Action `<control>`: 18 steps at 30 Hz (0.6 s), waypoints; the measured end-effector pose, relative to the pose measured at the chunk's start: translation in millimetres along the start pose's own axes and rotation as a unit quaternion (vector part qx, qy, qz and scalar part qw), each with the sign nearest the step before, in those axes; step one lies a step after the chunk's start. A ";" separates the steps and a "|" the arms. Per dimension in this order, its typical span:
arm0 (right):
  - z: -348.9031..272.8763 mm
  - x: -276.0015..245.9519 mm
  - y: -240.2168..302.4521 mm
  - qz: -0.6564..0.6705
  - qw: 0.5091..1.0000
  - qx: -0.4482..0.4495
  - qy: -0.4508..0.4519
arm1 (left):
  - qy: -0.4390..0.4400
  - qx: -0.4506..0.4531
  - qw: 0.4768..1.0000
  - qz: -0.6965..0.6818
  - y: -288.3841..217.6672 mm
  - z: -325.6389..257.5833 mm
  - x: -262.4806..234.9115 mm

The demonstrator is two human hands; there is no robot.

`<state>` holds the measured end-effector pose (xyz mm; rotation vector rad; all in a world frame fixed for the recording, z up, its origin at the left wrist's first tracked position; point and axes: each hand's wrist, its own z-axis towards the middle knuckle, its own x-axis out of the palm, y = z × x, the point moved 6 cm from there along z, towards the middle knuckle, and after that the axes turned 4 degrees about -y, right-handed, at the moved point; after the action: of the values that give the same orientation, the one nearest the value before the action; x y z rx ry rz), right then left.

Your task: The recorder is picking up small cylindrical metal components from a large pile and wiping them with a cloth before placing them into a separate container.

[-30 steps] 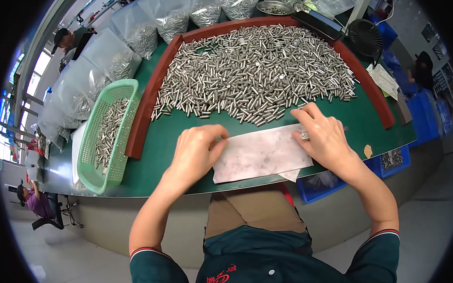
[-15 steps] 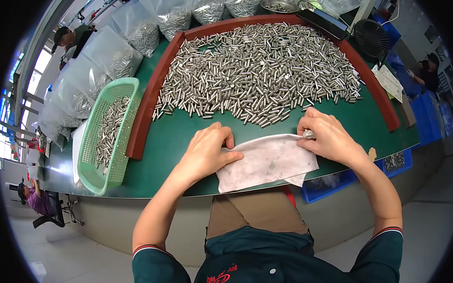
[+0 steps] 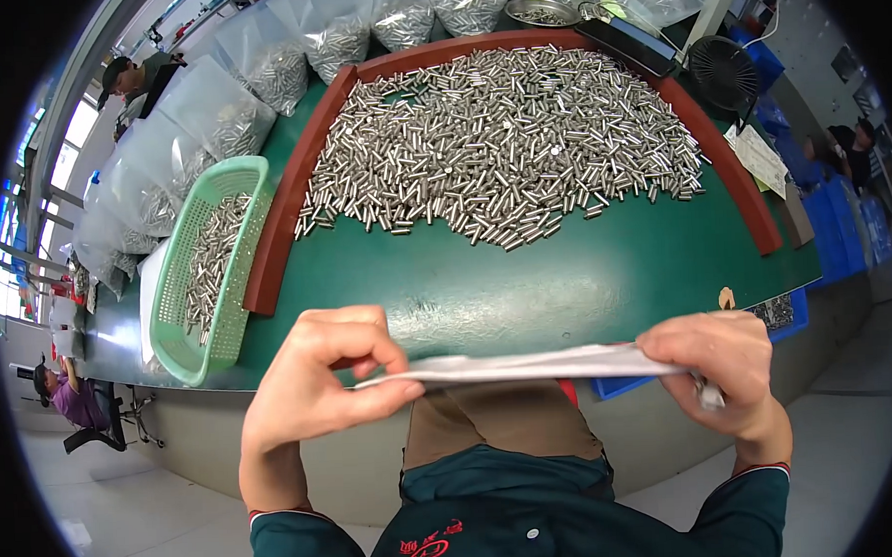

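A whitish cloth [image 3: 537, 365] is stretched level between my two hands, seen almost edge-on as a thin band at the front edge of the table. Its left end is pinched between the thumb and fingers of my left hand [image 3: 317, 376]. At the other end, my right hand [image 3: 719, 367] grips the cloth with the thumb on top. A small pale, shiny bit shows under the right fingers; I cannot tell what it is. Beyond both hands, many short metal pins [image 3: 500, 149] lie in a wide heap on the green table [image 3: 446, 288], apart from the cloth.
A red-brown curved rail [image 3: 300, 190] borders the heap. To the left stands a green perforated basket [image 3: 160, 318] with pins. Clear bags [image 3: 271, 64] of pins line the back. A small black fan [image 3: 722, 72] is at right; blue bins [image 3: 622, 384] sit below the edge. Other people are farther off.
Both hands have lifted the cloth off the table and drawn it nearer to me. It has turned from flat to edge-on, and the hands are wider apart.
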<state>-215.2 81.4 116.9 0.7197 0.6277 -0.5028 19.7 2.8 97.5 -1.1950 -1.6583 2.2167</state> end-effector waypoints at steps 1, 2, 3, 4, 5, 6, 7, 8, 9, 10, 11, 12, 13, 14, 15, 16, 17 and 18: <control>-0.3 -5.1 5.9 0.018 1.000 0.013 -0.002 | 0.006 0.011 0.999 -0.038 -6.7 -4.1 -3.1; -0.5 -8.3 9.3 0.037 0.999 0.026 -0.004 | 0.013 0.027 0.997 -0.074 -10.0 -6.2 -5.3; -0.8 -8.3 7.6 0.069 0.996 0.061 -0.001 | 0.019 0.016 0.997 -0.079 -8.7 -5.9 -6.2; -1.5 -5.3 0.8 0.081 0.991 0.102 0.012 | 0.029 0.008 0.995 -0.090 -3.9 0.1 -4.6; 0.4 1.6 -8.3 0.101 0.985 0.136 0.025 | 0.019 -0.010 0.997 -0.069 5.6 4.7 -1.7; 1.4 13.9 -22.6 0.103 0.976 0.187 0.050 | -0.001 -0.049 0.998 -0.034 21.1 10.7 3.2; 2.9 22.3 -35.5 0.079 0.974 0.204 0.064 | -0.011 -0.129 0.992 0.004 39.4 17.2 9.7; -1.0 35.0 -54.1 0.045 0.969 0.223 0.098 | -0.007 -0.162 0.986 0.032 64.7 26.1 16.9; -6.1 47.0 -67.3 0.015 0.963 0.237 0.130 | -0.016 -0.169 0.983 0.070 80.4 32.7 20.5; -10.4 58.9 -77.4 -0.034 0.974 0.197 0.101 | -0.036 -0.153 0.979 0.128 90.2 37.3 24.5; -13.1 64.4 -82.9 -0.086 0.981 0.160 0.073 | -0.053 -0.133 0.973 0.183 91.3 43.2 28.0; -15.1 66.9 -87.6 -0.097 0.977 0.173 0.075 | -0.052 -0.130 0.973 0.182 88.0 46.4 31.0; -12.4 69.2 -88.1 -0.094 0.977 0.174 0.076 | -0.074 -0.125 0.966 0.215 82.4 46.8 29.3; -8.3 67.1 -88.6 -0.117 0.974 0.185 0.066 | -0.095 -0.120 0.957 0.246 77.4 46.2 26.8; -6.0 64.5 -89.1 -0.140 0.969 0.195 0.056 | -0.112 -0.092 0.957 0.253 72.2 44.3 26.3; -4.6 62.7 -85.3 -0.141 0.974 0.174 0.040 | -0.112 -0.095 0.956 0.254 71.7 41.7 27.1; -4.7 62.4 -81.7 -0.139 0.974 0.174 0.041 | -0.126 -0.038 0.967 0.219 64.3 39.8 29.4; -3.9 61.7 -73.4 -0.145 0.979 0.138 0.037 | -0.140 0.018 0.973 0.184 57.5 37.6 32.0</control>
<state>-218.1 23.8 40.3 0.9188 0.7457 -0.8467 -6.8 -31.1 35.2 -1.3226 -1.5817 2.7387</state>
